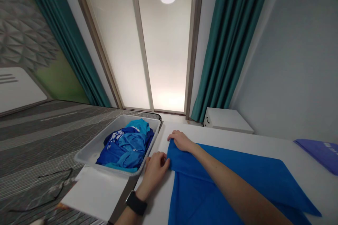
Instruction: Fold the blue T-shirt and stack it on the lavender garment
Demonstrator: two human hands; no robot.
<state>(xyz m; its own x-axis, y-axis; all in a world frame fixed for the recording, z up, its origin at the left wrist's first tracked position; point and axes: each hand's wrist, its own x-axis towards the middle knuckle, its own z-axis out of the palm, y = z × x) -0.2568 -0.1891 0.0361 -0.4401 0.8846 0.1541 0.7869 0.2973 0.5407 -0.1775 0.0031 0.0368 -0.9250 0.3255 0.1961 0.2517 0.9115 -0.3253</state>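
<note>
A plain blue shirt [237, 165] lies on the white table [161, 197], with a long strip along its far side folded over the part beneath. My right hand [181, 140] is closed on the far left corner of this strip, fingertips bent over its edge. Just below, my left hand [157, 167], with a black watch on the wrist, has its fingers curled and thumb against the shirt's left edge. My right forearm crosses over the shirt and hides some of it.
Left of the table stands a clear plastic bin [89, 147] of crumpled blue clothes [129, 144]. A folded purple garment [320, 153] lies at the table's right. Behind are a white cabinet [227, 119], teal curtains [232, 42] and frosted sliding doors [163, 49].
</note>
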